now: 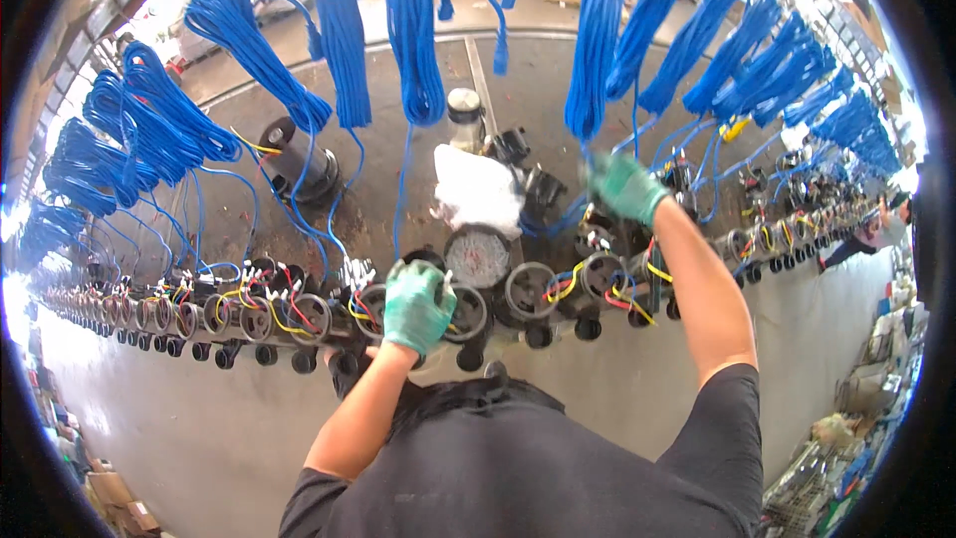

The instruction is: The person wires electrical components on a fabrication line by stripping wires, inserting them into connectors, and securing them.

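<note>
My left hand [418,307], in a green glove, is over the row of round black housings [530,291] along the near bench edge. Its fingers are curled together, and what they hold is hidden. My right hand [627,187], also gloved in green, reaches forward over the bench just below a hanging blue cable bundle [596,50]. Motion smears its fingers, so I cannot tell whether they grip the cord. Red, yellow and blue wires [566,284] stick out of the housings between my hands.
A bowl of small pieces [478,257] and a white plastic bag [478,189] are at mid-bench. Beyond them stands a jar with a pale lid [463,106]. A black motor-like part [301,167] is at left. More blue cable bundles [257,45] hang overhead. Another person [876,231] is at far right.
</note>
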`<state>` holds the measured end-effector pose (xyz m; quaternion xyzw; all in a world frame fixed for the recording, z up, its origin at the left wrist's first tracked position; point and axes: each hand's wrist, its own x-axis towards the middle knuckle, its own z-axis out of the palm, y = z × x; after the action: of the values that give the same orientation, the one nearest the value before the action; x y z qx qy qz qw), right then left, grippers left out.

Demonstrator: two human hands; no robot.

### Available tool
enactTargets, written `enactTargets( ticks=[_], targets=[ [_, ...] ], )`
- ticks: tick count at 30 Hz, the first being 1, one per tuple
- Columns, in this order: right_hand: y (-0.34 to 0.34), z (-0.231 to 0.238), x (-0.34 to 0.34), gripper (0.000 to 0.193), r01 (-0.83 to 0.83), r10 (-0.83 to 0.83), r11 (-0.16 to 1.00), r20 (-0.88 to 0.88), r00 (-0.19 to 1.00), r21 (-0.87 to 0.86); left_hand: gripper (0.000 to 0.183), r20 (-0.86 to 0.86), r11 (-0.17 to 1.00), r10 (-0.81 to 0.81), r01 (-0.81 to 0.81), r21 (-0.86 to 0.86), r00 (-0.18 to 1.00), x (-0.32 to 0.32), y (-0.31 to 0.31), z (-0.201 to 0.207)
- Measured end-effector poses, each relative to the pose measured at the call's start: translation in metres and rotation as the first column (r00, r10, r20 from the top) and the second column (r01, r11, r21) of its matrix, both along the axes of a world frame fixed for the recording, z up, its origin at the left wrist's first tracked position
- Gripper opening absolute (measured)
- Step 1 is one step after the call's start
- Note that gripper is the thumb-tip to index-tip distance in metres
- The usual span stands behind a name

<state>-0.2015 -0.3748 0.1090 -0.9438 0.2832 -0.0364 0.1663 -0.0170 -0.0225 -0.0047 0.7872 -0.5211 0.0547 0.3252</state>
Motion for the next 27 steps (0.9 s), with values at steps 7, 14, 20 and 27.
enactTargets(
  ticks=[7, 14, 20, 27],
  targets=[
    [0.070, 0.112, -0.012, 0.032, -0.433, -0.543, 0.346, 0.554, 0.631, 0.832, 0.018, -0.228, 0.996, -0.064, 0.048, -0.076, 0.972, 0.007, -0.008, 0.006],
    [0.112, 0.131, -0.002, 0.041, -0.539, -0.365, 0.252, 0.595, 0.716, 0.804, 0.051, -0.484, 0.863, -0.500, 0.458, -0.213, 0.718, -0.034, -0.112, 0.145],
    [0.082, 0.122, -0.012, 0.049, -0.311, 0.002, 0.878, 0.647, 0.762, 0.363, 0.037, -0.810, 0.912, -0.410, 0.211, -0.352, 0.419, -0.045, -0.139, 0.172],
    [0.031, -0.009, 0.004, 0.042, -0.112, 0.090, 0.884, 0.070, 0.994, 0.454, 0.038, -0.501, 0.580, -0.692, 0.012, -0.814, -0.520, -0.016, -0.154, 0.184]
  ],
)
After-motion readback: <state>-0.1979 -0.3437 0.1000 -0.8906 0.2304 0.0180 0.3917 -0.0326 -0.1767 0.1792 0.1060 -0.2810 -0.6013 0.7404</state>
